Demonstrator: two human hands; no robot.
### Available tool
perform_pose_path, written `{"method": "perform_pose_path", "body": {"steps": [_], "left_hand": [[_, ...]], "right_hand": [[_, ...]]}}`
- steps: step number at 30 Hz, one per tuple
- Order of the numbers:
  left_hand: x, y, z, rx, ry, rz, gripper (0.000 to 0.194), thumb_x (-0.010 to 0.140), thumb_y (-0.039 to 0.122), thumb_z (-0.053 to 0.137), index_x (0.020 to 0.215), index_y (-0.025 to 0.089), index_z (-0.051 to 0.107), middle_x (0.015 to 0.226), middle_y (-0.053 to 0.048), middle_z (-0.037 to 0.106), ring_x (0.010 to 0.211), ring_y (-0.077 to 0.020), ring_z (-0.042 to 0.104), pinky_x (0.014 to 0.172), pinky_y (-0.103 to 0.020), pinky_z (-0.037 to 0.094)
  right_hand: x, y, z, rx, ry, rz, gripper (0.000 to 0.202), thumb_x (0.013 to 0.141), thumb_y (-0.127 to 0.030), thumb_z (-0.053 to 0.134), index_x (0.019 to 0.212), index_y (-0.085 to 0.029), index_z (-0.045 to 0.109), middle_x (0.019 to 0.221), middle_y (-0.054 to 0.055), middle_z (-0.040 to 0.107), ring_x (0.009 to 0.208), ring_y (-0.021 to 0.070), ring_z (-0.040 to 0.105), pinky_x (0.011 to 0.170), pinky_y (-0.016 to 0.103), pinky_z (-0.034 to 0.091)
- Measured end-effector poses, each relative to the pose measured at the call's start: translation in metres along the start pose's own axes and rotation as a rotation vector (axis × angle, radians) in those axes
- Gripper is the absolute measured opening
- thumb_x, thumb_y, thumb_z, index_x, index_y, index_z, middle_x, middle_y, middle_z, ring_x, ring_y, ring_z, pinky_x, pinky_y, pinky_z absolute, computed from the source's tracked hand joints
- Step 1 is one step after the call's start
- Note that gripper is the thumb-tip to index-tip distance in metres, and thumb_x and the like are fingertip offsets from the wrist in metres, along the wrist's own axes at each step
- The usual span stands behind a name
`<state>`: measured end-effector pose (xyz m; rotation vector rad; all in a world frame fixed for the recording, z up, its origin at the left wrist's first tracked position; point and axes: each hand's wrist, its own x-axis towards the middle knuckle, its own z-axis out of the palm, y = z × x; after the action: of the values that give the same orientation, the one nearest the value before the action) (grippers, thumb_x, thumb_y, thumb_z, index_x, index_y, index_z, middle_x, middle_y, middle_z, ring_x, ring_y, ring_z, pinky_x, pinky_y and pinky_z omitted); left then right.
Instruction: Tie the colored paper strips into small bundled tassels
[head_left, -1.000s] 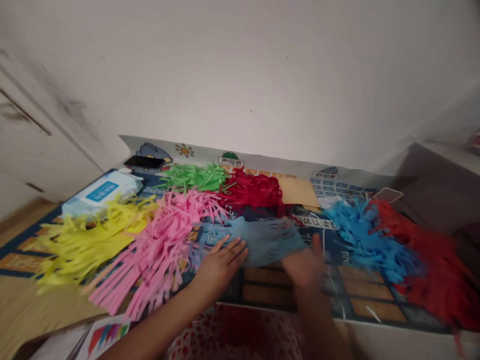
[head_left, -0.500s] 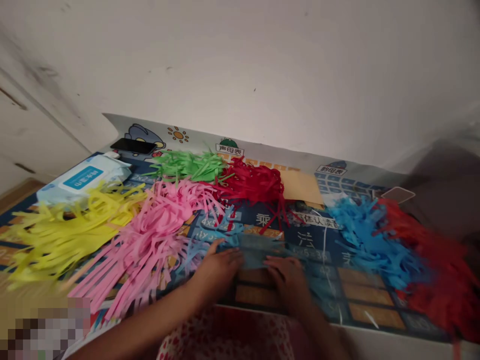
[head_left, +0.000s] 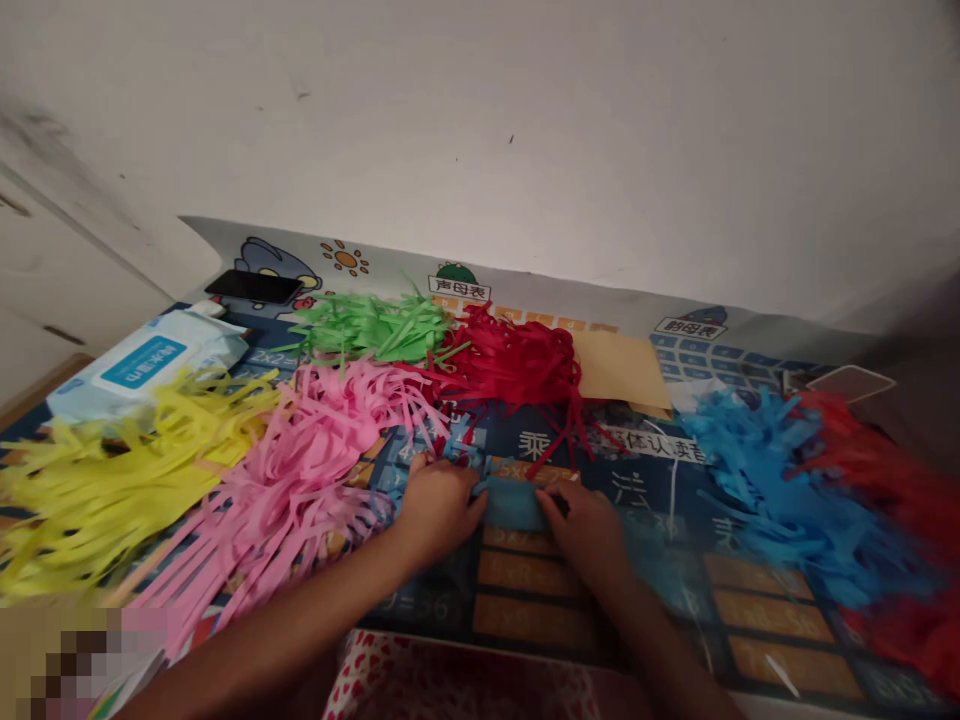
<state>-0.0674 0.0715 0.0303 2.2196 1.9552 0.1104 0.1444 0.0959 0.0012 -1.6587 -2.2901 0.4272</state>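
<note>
My left hand and my right hand both press on a small folded piece of blue fringed paper lying on a printed mat. The left hand pinches its left end, the right hand its right end. Light-blue fringe strips stick out past my left hand. A pile of pink paper strips lies just left of my left hand, and dark red strips lie behind the folded piece.
Yellow strips lie far left, green strips at the back, and blue strips and red strips to the right. A wet-wipes pack, a black phone and a tan sheet rest near the white wall.
The blue paper lay spread out under my hands a second ago; my hands have drawn together and it is now folded into a narrow piece between them. The view shifted slightly.
</note>
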Motion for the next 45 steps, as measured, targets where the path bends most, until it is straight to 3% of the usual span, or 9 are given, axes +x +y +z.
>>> {"method": "perform_pose_path", "body": {"steps": [9,12,16,21,25,30,35,39,45], "left_hand": [[0.002,-0.002,0.003,-0.015,-0.028,-0.011,0.020,0.083,0.035,0.058,0.074,0.020,0.067,0.069,-0.007,0.069,0.073,-0.0260,0.064,0.080,-0.045,0.040],[0.001,-0.001,0.003,-0.037,0.060,-0.002,0.014,0.082,0.031,0.062,0.089,0.020,0.067,0.081,-0.007,0.070,0.081,-0.0261,0.063,0.082,-0.046,0.041],[-0.003,-0.001,0.006,0.046,0.262,0.315,0.012,0.083,0.018,0.063,0.094,0.024,0.066,0.107,-0.004,0.066,0.108,-0.0253,0.053,0.101,-0.048,0.031],[-0.007,-0.010,0.008,0.151,0.152,0.640,0.011,0.086,0.019,0.057,0.091,0.022,0.067,0.089,-0.002,0.066,0.107,-0.0248,0.050,0.113,-0.052,0.014],[-0.011,-0.007,0.000,0.112,0.125,0.578,0.019,0.087,0.034,0.056,0.094,0.021,0.068,0.093,-0.005,0.068,0.112,-0.0281,0.049,0.114,-0.058,0.006],[-0.012,0.004,-0.005,0.069,0.145,0.501,0.023,0.083,0.040,0.061,0.091,0.020,0.068,0.090,-0.007,0.069,0.110,-0.0297,0.051,0.113,-0.062,0.010],[-0.010,0.004,0.000,0.073,0.187,0.497,0.014,0.083,0.029,0.059,0.087,0.019,0.068,0.087,-0.007,0.069,0.107,-0.0288,0.053,0.111,-0.065,0.010],[-0.008,0.005,0.004,0.065,0.199,0.476,0.013,0.081,0.027,0.059,0.086,0.019,0.067,0.084,-0.006,0.069,0.106,-0.0277,0.053,0.112,-0.062,0.010],[-0.011,-0.013,-0.009,0.058,0.208,0.377,0.027,0.079,0.038,0.063,0.099,0.020,0.067,0.097,-0.008,0.067,0.107,-0.0292,0.053,0.111,-0.059,0.013]], "right_hand": [[0.001,0.003,0.005,0.021,0.028,0.003,0.017,0.090,-0.033,0.057,0.081,-0.024,0.069,0.080,0.001,0.073,0.075,0.0207,0.066,0.070,0.031,0.038],[0.004,0.003,0.008,0.009,0.062,-0.001,0.020,0.091,-0.034,0.055,0.079,-0.024,0.068,0.078,0.001,0.072,0.072,0.0202,0.065,0.069,0.032,0.038],[0.000,0.005,-0.006,-0.037,0.200,-0.004,0.016,0.090,-0.032,0.057,0.086,-0.021,0.068,0.082,0.004,0.071,0.074,0.0207,0.063,0.068,0.032,0.039],[-0.028,0.011,-0.034,-0.152,0.225,-0.405,0.015,0.086,-0.029,0.065,0.101,-0.027,0.068,0.117,0.006,0.066,0.111,0.0250,0.054,0.102,0.046,0.026],[-0.033,0.018,-0.030,-0.230,0.179,-0.573,0.016,0.091,-0.017,0.057,0.095,-0.026,0.069,0.121,0.002,0.066,0.122,0.0239,0.048,0.110,0.050,0.014],[-0.017,0.019,-0.031,-0.115,0.231,-0.457,0.017,0.092,-0.018,0.056,0.082,-0.025,0.068,0.107,-0.002,0.071,0.115,0.0212,0.054,0.107,0.046,0.020],[-0.022,-0.003,-0.041,-0.076,0.276,-0.386,0.014,0.091,-0.021,0.054,0.100,-0.022,0.065,0.110,0.004,0.069,0.108,0.0222,0.056,0.102,0.044,0.025],[-0.025,-0.017,-0.021,-0.115,0.173,-0.506,0.029,0.087,-0.018,0.053,0.115,-0.018,0.060,0.114,0.010,0.067,0.106,0.0241,0.056,0.099,0.043,0.027],[-0.015,-0.008,0.006,-0.074,0.216,-0.488,0.015,0.086,-0.014,0.054,0.092,-0.019,0.067,0.091,0.005,0.070,0.086,0.0189,0.060,0.088,0.038,0.030]]}}
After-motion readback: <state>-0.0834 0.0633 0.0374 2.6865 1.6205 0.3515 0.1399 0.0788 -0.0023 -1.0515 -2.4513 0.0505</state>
